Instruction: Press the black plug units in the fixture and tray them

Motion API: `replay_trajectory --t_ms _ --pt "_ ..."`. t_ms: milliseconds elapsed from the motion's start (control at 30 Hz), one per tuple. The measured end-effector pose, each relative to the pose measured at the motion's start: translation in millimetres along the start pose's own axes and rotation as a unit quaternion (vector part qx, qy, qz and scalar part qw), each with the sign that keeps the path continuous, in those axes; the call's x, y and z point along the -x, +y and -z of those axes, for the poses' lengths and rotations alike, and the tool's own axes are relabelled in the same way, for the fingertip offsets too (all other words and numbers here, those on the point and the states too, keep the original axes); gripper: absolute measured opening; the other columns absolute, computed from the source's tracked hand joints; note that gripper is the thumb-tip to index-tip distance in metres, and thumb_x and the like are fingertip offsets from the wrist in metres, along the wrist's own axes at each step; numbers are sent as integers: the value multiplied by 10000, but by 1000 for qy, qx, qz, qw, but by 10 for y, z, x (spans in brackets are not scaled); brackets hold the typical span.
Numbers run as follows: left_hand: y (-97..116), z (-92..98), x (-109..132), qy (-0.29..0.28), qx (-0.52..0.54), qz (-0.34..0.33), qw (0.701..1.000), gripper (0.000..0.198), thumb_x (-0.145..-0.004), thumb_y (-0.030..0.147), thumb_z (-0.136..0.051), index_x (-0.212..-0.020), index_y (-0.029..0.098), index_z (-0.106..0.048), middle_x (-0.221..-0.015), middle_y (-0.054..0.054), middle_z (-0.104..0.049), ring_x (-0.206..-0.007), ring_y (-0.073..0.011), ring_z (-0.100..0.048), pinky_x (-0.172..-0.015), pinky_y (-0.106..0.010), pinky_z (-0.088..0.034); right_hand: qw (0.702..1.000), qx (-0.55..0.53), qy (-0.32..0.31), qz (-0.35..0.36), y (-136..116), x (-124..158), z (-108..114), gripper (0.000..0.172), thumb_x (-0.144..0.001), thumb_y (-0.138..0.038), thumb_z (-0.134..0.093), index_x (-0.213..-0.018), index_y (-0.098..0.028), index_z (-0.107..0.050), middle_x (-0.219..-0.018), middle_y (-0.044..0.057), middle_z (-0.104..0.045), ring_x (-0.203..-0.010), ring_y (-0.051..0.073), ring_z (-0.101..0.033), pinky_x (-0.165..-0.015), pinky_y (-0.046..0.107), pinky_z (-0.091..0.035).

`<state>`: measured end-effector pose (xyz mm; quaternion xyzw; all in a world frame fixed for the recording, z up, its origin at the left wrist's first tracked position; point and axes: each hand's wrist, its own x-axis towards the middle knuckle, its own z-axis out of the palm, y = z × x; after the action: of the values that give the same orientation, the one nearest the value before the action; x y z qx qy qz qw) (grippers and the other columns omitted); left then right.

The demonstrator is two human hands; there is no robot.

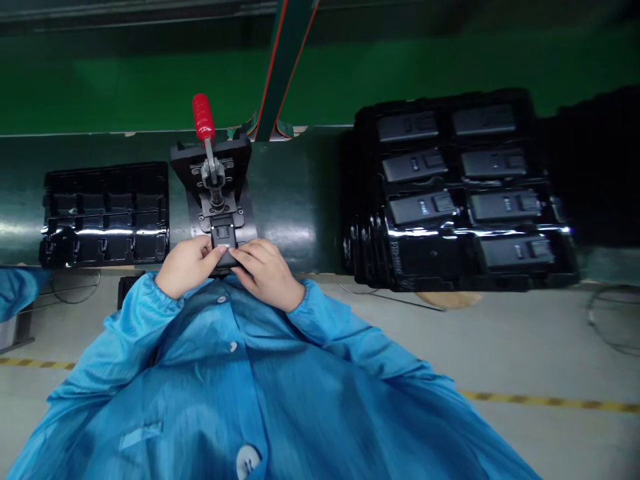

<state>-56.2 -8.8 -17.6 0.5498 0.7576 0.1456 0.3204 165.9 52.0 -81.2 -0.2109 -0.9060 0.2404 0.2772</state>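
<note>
A black rectangular plastic device (223, 235) with a small light label lies in the toggle clamp fixture (213, 175), its near end towards me. My left hand (187, 265) grips the device's left edge, with the thumb on top beside the label. On the opposite edge my right hand (267, 272) is closed, fingertips pressed against the device near its label. The clamp's red handle (203, 118) points up and away from me. The undersides of the device and of my fingers are hidden.
To the right, a stack of black trays (433, 257) holds several similar black devices (423, 207), with one top-tray slot bare. A black compartmented tray (105, 233) lies left of the fixture. A green post (285, 67) rises behind the bench (300, 200).
</note>
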Motion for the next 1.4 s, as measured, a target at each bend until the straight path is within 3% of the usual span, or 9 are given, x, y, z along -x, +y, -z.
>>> replay_trajectory --t_ms 367,800,1400 --pt "12 -2 -118 13 -65 9 998 443 -1016 613 -557 -771 245 -592 -716 -39 -670 -660 -217 -591 -610 -323 -307 999 -27 -19 -27 139 -92 -51 380 -1073 -320 -589 -1421 -209 -697 -1249 156 -712 -1169 315 -621 -1052 567 -566" --pt "43 5 -185 0 -149 6 989 478 -1056 616 -487 -829 234 -664 -782 -89 -738 -706 -252 -656 -599 -331 -285 1000 -10 -7 -10 174 -164 -44 352 -1070 -305 -593 -1370 -159 -704 -1215 164 -702 -1116 296 -623 -989 503 -589" --pt "-53 -164 -149 64 -152 -17 986 528 -1067 634 -480 -806 226 -690 -840 -113 -747 -771 -270 -672 -619 -354 -289 995 -33 -30 -87 152 -187 -58 338 -1052 -275 -588 -1362 -186 -691 -1261 160 -702 -1159 310 -632 -1017 534 -581"
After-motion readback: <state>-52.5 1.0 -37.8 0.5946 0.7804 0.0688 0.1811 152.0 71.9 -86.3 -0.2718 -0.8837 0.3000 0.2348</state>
